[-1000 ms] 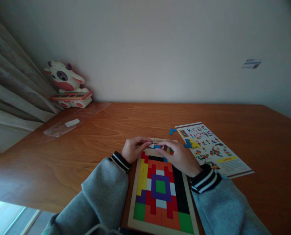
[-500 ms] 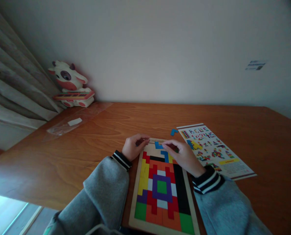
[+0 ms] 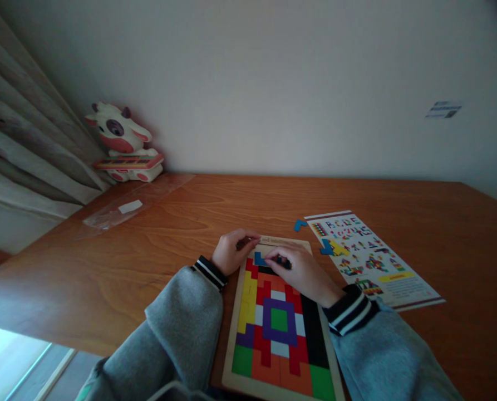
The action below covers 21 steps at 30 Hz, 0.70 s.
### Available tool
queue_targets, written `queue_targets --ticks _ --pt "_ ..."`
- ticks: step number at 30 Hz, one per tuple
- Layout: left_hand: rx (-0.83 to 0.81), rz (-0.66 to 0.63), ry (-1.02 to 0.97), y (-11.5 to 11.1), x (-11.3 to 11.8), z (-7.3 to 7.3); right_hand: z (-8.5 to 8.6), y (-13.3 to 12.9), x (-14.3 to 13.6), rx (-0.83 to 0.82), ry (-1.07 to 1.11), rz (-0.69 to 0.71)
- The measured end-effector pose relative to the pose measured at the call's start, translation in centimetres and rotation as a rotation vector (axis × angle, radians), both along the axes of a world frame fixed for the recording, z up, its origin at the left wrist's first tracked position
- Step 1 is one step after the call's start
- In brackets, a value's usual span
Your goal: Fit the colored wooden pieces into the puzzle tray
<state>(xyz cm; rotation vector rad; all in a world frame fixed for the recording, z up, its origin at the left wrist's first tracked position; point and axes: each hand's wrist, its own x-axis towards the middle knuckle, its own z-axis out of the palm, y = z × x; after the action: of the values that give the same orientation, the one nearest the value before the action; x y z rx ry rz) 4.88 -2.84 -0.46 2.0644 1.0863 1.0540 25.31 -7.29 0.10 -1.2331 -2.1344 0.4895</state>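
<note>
A wooden puzzle tray (image 3: 235,328) lies in front of me, filled with coloured block pieces except near its far end. My right hand (image 3: 300,270) is closed over the far end of the tray, thumb and fingers pinching a blue L-shaped puzzle piece (image 3: 259,259). The piece lies at the upper left of the tray opening, and the fingers hide part of it. My left hand (image 3: 234,250) grips the tray's far left corner, thumb and fingertips together.
Right of the tray is a printed pattern sheet (image 3: 398,289), with blue (image 3: 326,247) and yellow (image 3: 339,248) pieces on its left edge. Another blue piece (image 3: 299,225) lies beyond the tray. Clear plastic wrapping (image 3: 106,219) and a cow toy (image 3: 127,145) are at the back left.
My right hand has moved left and toward me, shifting the blue piece into the tray's upper left area. My left hand stays at the corner. The view has shifted slightly.
</note>
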Motion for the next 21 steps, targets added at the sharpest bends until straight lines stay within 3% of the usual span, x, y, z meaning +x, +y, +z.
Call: queue_targets --ticks 7,11,17,21 --pt "0.040 -0.002 0.057 0.1 0.1 0.0 -0.6 0.0 0.1 0.088 -0.050 0.040" --pt "0.042 -0.025 0.091 0.0 0.0 0.1 0.2 0.5 1.4 0.050 0.024 -0.046" --pt "0.115 -0.287 0.160 -0.7 -0.2 0.6 0.2 1.6 4.9 0.071 0.082 -0.257" --pt "0.142 -0.341 0.214 -0.8 -0.2 0.8 -0.2 1.7 5.7 0.079 -0.006 -0.271"
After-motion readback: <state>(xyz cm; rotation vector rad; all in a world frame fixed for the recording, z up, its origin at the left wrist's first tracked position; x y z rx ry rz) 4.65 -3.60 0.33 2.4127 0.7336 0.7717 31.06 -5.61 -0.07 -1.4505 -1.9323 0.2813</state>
